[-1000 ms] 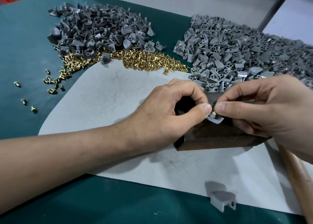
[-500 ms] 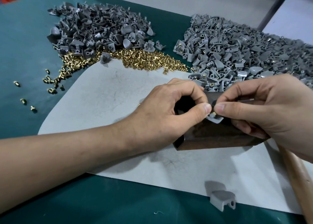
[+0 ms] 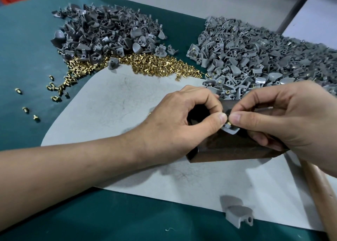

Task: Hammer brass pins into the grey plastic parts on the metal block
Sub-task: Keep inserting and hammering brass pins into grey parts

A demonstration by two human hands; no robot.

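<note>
A dark metal block [image 3: 229, 149] lies on a pale grey mat [image 3: 113, 105]. On its top sits one grey plastic part [image 3: 231, 129] with a brass pin [image 3: 228, 122] standing in it. My left hand [image 3: 180, 127] pinches the part and pin from the left with thumb and forefinger. From the right, my right hand [image 3: 284, 124] pinches the same pin, its other fingers curled over the block. Both thumb tips nearly touch. A wooden hammer handle [image 3: 322, 191] runs out from under my right hand.
A heap of darker grey parts [image 3: 109, 32] lies at the back left, loose brass pins [image 3: 155, 65] in front of it. A larger heap of parts with pins [image 3: 259, 58] is at the back right. One grey part [image 3: 237, 213] lies at the mat's near edge. The table cover [image 3: 27, 58] is green.
Both hands stay pinched at the pin on the block. Nothing has visibly shifted apart from a slight camera move.
</note>
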